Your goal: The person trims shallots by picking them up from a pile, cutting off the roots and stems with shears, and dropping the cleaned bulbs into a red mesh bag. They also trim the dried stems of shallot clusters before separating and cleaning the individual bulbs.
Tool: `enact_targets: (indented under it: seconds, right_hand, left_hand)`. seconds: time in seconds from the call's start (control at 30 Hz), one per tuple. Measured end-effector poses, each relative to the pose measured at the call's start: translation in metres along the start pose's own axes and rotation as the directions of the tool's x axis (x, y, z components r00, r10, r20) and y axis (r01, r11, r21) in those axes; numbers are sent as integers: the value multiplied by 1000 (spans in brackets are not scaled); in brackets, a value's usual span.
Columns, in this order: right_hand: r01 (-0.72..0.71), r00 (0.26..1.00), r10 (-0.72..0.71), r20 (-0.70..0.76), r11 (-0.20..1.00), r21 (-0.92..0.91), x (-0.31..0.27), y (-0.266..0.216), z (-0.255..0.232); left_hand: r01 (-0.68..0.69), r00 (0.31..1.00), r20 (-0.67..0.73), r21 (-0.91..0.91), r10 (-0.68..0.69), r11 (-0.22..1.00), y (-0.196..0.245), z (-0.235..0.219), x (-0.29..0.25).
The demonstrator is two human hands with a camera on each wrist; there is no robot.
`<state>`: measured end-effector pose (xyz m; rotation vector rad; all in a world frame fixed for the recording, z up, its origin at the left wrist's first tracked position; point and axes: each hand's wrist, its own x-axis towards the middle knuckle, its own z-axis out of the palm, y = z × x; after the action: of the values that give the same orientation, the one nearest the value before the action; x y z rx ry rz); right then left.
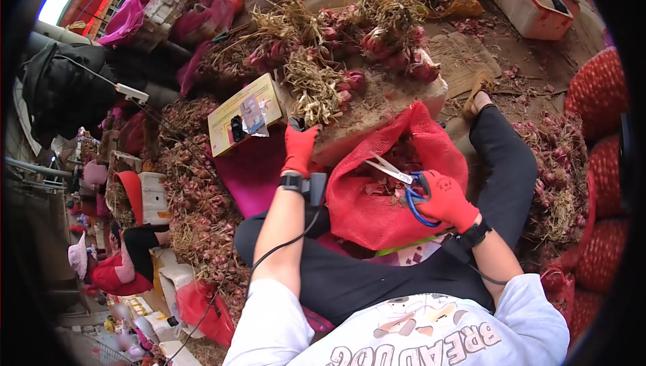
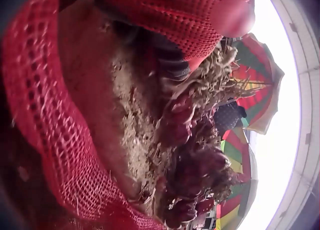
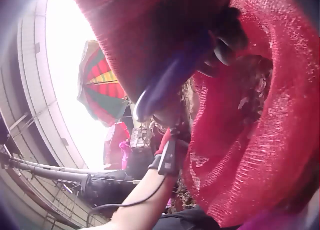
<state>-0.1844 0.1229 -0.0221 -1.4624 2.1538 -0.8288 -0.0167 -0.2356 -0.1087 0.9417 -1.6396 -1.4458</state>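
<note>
My left hand (image 1: 301, 149), in a red glove with dark fingertips, grips the dry stalks of a bunch of shallots (image 1: 311, 90) lying on a dirt-covered block (image 1: 377, 107). In the left wrist view the gloved fingers (image 2: 175, 65) are right at the pale stalks, and the purple-red bulbs (image 2: 197, 170) lie beyond them. My right hand (image 1: 444, 199), also red-gloved, holds scissors (image 1: 420, 208) by their blue handles. Their blades are parted and point left over the mouth of a red mesh bag (image 1: 363, 214) between my legs. Loose reddish pieces lie inside the bag.
More shallot bunches (image 1: 397, 36) are heaped at the back of the block. A yellow box (image 1: 225, 120) with small items on it stands left of the block. Shallot piles (image 1: 195, 184) flank both sides. Full mesh sacks (image 1: 599, 103) stack up at right, near a white crate (image 1: 531, 3).
</note>
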Motion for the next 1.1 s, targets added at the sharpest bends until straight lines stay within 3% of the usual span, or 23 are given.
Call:
enact_targets:
  seconds: [0.03,0.07,0.13,0.2,0.23,0.27,0.33,0.37,0.47,0.5,0.53,0.6,0.63,0.7,0.77,0.8,0.87,0.9,1.0,1.03,1.1]
  right_hand:
    - [98,992,-101,-75,995,-35,11,-5,1]
    - [116,991,-117,-64,993,-16,23,-11,2]
    - [152,988,-151,-45,988,19,47,-30,1]
    - [-22,985,-40,170,935,353,72,-55,2]
    - [-294,920,45,389,737,609,83,-55,12]
    - [-557,799,39,600,424,714,95,-53,27]
    - [-590,766,45,641,443,675,119,-56,44]
    - [-607,749,50,661,452,654,131,-55,50]
    - [-520,821,107,561,547,656,162,-32,63]
    - [-374,887,146,438,784,495,178,-17,69]
    - [-217,942,134,307,941,258,190,-9,70]
    - [-180,965,151,215,976,125,198,-3,69]
    - [-163,970,141,200,982,99,198,-5,66]
    - [-73,990,61,127,993,90,188,-6,64]
    - [-130,954,37,298,945,299,164,-25,42]
    - [-168,926,8,377,903,394,153,-33,33]
    - [-580,745,65,664,554,597,130,-29,26]
    - [-648,697,-45,716,389,655,124,-32,24]
    - [-643,668,-83,739,435,630,112,-48,8]
    - [-665,675,51,736,474,577,112,-55,7]
    - [-615,730,106,676,535,580,119,-62,12]
  left_hand:
    - [125,992,13,74,-126,989,53,-4,-17]
    - [190,980,-5,344,-201,920,95,-9,-26]
    - [284,949,99,147,-300,947,68,-45,-15]
    - [430,887,219,-74,-407,900,16,-86,1]
    - [507,846,293,-185,-445,842,21,-87,3]
    - [479,863,262,-148,-433,865,24,-86,1]
    - [423,892,208,-74,-400,903,92,-52,-21]
    - [426,886,227,-60,-404,903,91,-51,-20]
    - [523,815,285,14,-505,852,97,-49,-20]
    - [472,814,404,-42,-417,881,93,-53,-22]
    - [431,796,514,-110,-320,895,100,-52,-25]
    - [687,688,543,-274,-481,673,119,-41,-30]
    - [663,683,581,-238,-443,710,120,-39,-31]
    - [598,750,504,-238,-428,766,131,-30,-45]
    - [769,627,591,-365,-509,525,110,-45,-33]
    - [715,668,520,-250,-532,653,100,-46,-30]
    - [563,763,371,21,-530,826,86,-40,-27]
    - [286,902,297,129,-313,949,79,-35,-33]
    - [58,974,194,293,-118,954,67,-30,-37]
    - [-3,975,207,380,-82,925,66,-31,-36]
    - [-44,976,212,388,-43,921,66,-31,-39]
